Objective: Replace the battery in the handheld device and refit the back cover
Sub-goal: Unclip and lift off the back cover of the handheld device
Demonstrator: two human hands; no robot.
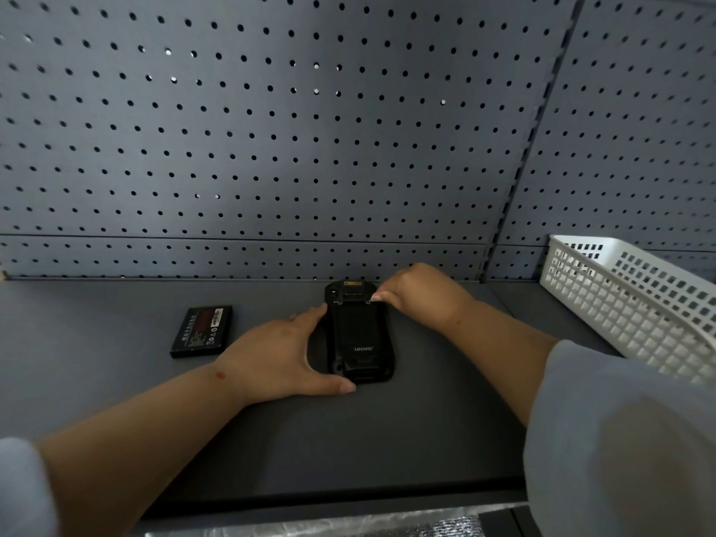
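Observation:
A black handheld device (358,331) lies face down on the dark shelf, its back cover with a pale logo lying on it. My left hand (283,354) cups the device's left side, thumb along the near end. At the device's far right corner, my right hand (418,292) presses its fingertips on the cover's top edge. A loose black battery (202,331) with a red label lies flat to the left, apart from both hands.
A white plastic lattice basket (627,304) stands at the right, close to my right forearm. A grey pegboard wall (310,129) rises directly behind the device. The shelf's front edge (329,498) runs below my arms.

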